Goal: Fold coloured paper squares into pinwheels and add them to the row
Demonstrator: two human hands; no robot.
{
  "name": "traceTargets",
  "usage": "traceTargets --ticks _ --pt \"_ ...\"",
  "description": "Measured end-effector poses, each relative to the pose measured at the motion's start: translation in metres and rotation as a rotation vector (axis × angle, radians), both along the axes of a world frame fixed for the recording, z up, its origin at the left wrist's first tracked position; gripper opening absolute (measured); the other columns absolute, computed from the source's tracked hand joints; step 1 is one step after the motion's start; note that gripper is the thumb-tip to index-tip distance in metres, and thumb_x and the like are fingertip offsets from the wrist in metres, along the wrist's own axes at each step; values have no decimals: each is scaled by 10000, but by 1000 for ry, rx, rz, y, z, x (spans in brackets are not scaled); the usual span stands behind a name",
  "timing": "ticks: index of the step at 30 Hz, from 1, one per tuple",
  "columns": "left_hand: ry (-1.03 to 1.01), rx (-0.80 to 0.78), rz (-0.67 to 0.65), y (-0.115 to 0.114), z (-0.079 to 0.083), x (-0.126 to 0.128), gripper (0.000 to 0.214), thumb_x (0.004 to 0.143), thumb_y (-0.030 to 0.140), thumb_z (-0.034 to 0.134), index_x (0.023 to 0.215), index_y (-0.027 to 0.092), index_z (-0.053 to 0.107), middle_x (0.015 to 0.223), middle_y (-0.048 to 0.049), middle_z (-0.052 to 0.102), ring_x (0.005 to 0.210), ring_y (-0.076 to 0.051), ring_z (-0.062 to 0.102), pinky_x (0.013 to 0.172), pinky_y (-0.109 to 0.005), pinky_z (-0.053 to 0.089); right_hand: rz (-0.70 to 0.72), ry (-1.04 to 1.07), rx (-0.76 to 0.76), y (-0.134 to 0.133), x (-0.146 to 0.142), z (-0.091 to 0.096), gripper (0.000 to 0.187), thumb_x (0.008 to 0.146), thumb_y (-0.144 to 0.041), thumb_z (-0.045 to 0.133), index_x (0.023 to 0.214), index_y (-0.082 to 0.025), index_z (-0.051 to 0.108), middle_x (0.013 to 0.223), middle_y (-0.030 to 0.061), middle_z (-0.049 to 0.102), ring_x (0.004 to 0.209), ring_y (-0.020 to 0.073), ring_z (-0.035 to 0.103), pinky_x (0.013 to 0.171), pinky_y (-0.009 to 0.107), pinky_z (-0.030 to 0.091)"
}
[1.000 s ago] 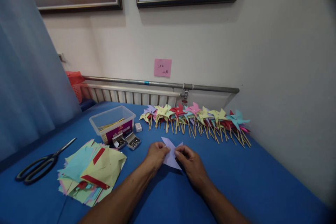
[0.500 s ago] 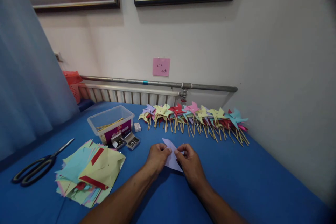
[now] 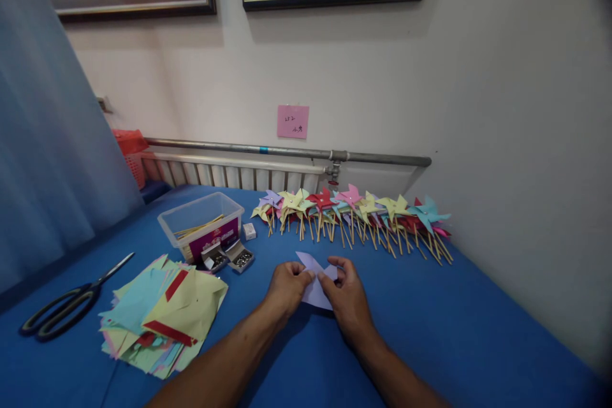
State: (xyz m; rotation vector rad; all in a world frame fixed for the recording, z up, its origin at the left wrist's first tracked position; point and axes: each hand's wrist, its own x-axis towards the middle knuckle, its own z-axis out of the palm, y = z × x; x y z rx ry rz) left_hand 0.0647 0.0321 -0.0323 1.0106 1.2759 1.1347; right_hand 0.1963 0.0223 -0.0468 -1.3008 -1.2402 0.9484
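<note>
Just above the blue cloth, a lilac paper pinwheel piece (image 3: 316,295) is held between both hands, with some of its blades folded toward the middle. My left hand (image 3: 289,287) pinches its left side between thumb and fingers. My right hand (image 3: 345,290) grips the right side, its thumb pressed near the paper's centre and its fingers curled behind. Part of the paper is hidden by the fingers. Behind the hands lies a row of finished paper pinwheels (image 3: 368,205) on wooden sticks, in several colours.
A stack of coloured paper pieces (image 3: 157,315) lies left of my hands, with black-handled scissors (image 3: 79,299) beyond it. A clear plastic box (image 3: 201,220) holds wooden sticks. Two small open boxes of metal pins (image 3: 240,257) and a small white box (image 3: 249,231) stand beside it.
My right fingers have lifted and shifted slightly, and a blade on the paper's right side now shows folded inward. My left hand stays nearly still.
</note>
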Motion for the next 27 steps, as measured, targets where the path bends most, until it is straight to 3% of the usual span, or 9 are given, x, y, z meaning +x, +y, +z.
traceTargets --ticks 7,19,24,27 --pt "-36 17 -28 0 -1 0 231 678 247 735 577 162 546 465 47 506 405 -68 386 444 -211 249 -23 17 -13 -3 -3 6 448 738 -388 657 1124 -209 517 683 -15 663 532 178 588 494 281 448" --pt "-50 26 -4 2 -6 -1 235 650 280 726 567 162 539 457 43 496 410 -70 386 448 -217 246 -16 35 8 -2 -4 1 532 713 -389 703 1180 -205 528 682 -20 652 546 169 571 512 277 446" --pt "-148 26 2 7 -12 -3 299 618 353 769 588 168 537 482 34 522 427 -78 413 467 -226 307 17 316 -33 0 -5 -4 721 710 -441 742 1325 -212 445 726 -24 669 605 177 614 575 284 478" --pt "-148 28 25 8 -14 -2 318 600 374 782 584 163 545 480 31 524 422 -77 413 459 -224 302 71 458 -94 0 -6 -5 559 711 -476 757 1158 -206 557 708 -29 657 616 165 613 607 278 484"
